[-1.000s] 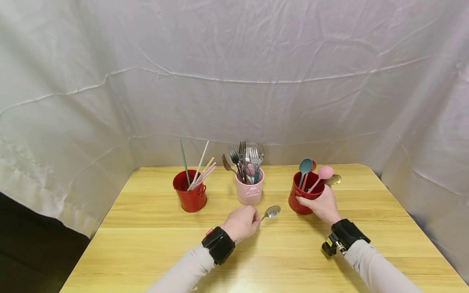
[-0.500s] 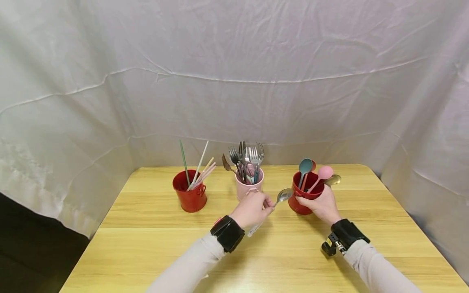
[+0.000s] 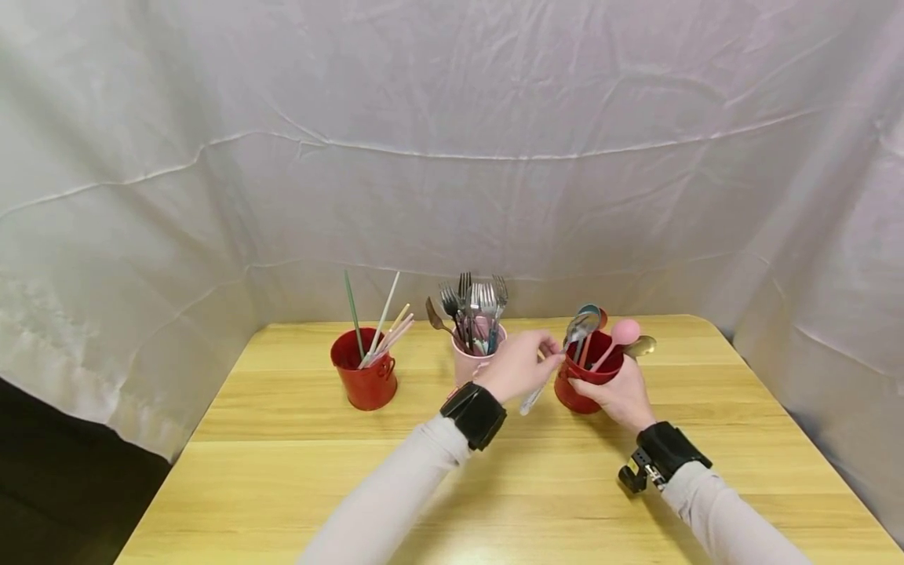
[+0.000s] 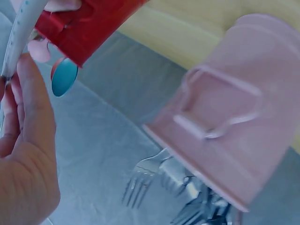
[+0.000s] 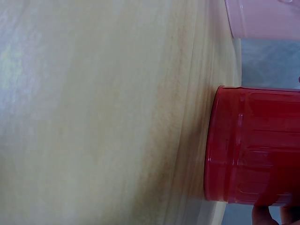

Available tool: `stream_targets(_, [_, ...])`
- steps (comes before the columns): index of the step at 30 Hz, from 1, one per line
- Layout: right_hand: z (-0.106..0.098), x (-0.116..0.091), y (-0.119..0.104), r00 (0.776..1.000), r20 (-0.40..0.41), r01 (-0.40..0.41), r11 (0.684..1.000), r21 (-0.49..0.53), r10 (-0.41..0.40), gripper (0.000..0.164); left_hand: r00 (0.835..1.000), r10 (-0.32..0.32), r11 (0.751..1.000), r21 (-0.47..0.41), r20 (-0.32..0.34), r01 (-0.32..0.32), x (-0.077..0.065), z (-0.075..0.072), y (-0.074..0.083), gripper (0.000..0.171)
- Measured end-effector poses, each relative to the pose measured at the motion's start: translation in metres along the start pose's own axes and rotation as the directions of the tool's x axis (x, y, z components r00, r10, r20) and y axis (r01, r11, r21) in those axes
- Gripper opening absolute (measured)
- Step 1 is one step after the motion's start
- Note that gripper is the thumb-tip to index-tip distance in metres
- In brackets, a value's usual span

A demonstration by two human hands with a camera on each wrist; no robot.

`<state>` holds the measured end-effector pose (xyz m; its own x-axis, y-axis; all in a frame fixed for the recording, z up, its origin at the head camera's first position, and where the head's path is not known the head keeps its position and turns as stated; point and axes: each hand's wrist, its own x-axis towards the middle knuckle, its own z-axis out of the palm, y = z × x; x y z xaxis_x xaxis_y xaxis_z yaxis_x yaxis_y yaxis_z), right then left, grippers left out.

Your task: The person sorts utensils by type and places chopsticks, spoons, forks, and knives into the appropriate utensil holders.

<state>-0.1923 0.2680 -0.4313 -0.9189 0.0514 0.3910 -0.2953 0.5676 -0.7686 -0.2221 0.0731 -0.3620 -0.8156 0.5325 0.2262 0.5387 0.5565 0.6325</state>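
Observation:
My left hand [image 3: 519, 367] pinches a metal spoon [image 3: 582, 325], its bowl up at the left rim of the right-hand red bucket and its patterned handle slanting down below the fingers. In the left wrist view the pale spoon handle [image 4: 21, 35] shows above the fingertips of the left hand [image 4: 30, 150]. The right hand [image 3: 623, 396] grips the side of that red bucket [image 3: 577, 398]. Blue, orange, pink and gold-coloured spoons lean out of it. Close up in the right wrist view is the red bucket [image 5: 258, 140], with fingertips [image 5: 263, 216] against its side.
A pink bucket [image 3: 469, 366] packed with forks [image 3: 486, 298] stands partly behind the left hand. Further left, a second red bucket [image 3: 370, 388] holds several straws [image 3: 384, 318]. The wooden table [image 3: 282, 455] ends at a pale cloth backdrop [image 3: 452, 196].
The left hand has carried the spoon right and away from me, from in front of the pink bucket to the right red bucket's rim. The right hand stays on that bucket.

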Motion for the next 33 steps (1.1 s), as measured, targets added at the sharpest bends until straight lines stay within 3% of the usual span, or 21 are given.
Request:
stream_targets(4, [0.000, 0.001, 0.000, 1.000, 0.007, 0.008, 1.000, 0.009, -0.008, 0.063, 0.997, 0.038, 0.999, -0.033, -0.070, -0.041, 0.015, -0.001, 0.008, 0.011])
stream_targets(12, [0.001, 0.002, 0.002, 1.000, -0.007, 0.000, 1.000, 0.016, 0.000, 0.059, 0.984, 0.043, 0.995, -0.085, -0.174, -0.059, 0.035, 0.002, 0.023, 0.010])
stream_targets(21, [0.001, 0.002, 0.001, 1.000, -0.010, 0.010, 1.000, 0.014, -0.010, 0.057, 0.944, 0.042, 0.987, -0.133, -0.328, -0.090, 0.050, 0.013, 0.030, 0.011])
stream_targets(26, [0.001, 0.001, 0.000, 1.000, -0.013, 0.014, 1.000, 0.015, -0.013, 0.058, 0.935, 0.035, 0.985, -0.144, -0.354, -0.092, 0.054, 0.017, 0.034, 0.009])
stream_targets(33, [0.004, 0.003, 0.019, 1.000, -0.012, 0.021, 1.000, 0.009, -0.021, 0.064, 0.944, 0.010, 0.990, -0.127, -0.331, -0.055, 0.058, 0.025, 0.031, 0.007])
